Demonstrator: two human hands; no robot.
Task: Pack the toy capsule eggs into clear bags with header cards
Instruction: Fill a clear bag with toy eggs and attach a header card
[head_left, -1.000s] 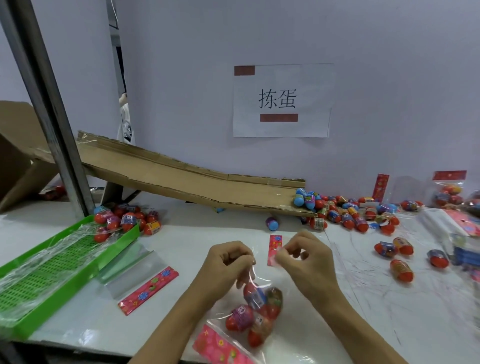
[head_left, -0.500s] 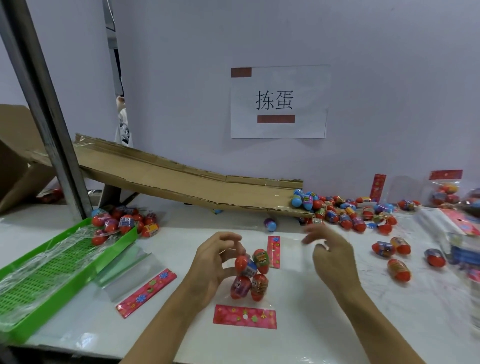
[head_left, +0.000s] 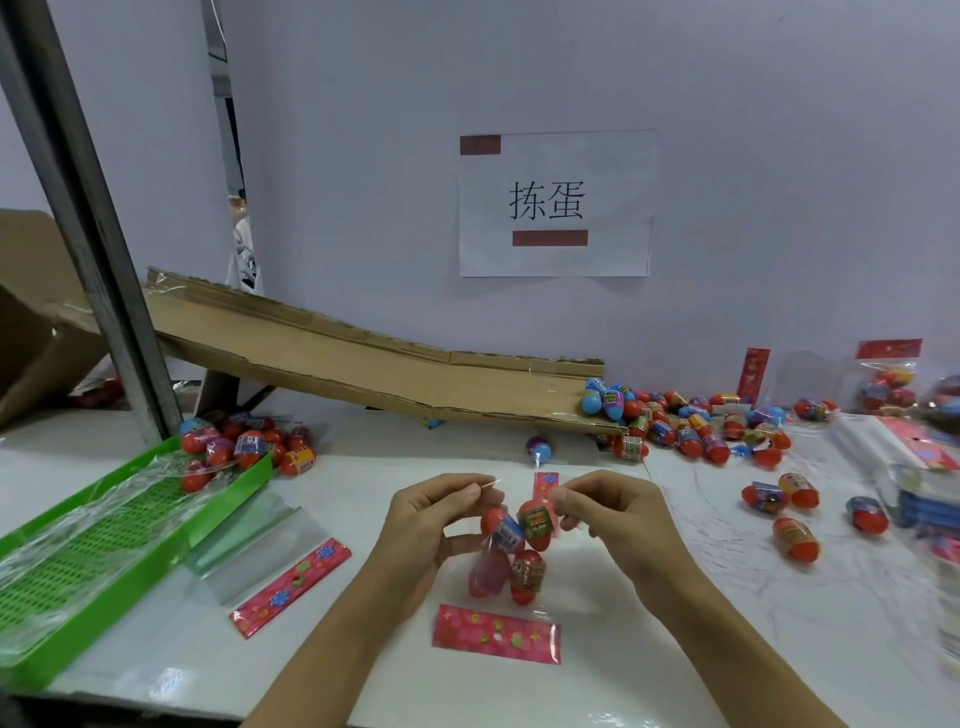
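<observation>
a flat green plastic mesh tray (head_left: 104, 525) covered in clear film sits at the left on the white desk (head_left: 363, 467), with an empty clear bag with a pink flowered header card (head_left: 291, 587) beside it. at the centre, the left hand (head_left: 431, 525) and right hand (head_left: 608, 514) hold up a clear plastic bag of four red capsule eggs with printed bands (head_left: 514, 545), each grip pinching a top corner, its pink header card (head_left: 496, 633) hanging lowest, near the desk. to the right, loose red and blue capsule eggs (head_left: 691, 421) lie scattered below the brown cardboard ramp (head_left: 363, 364).
</observation>
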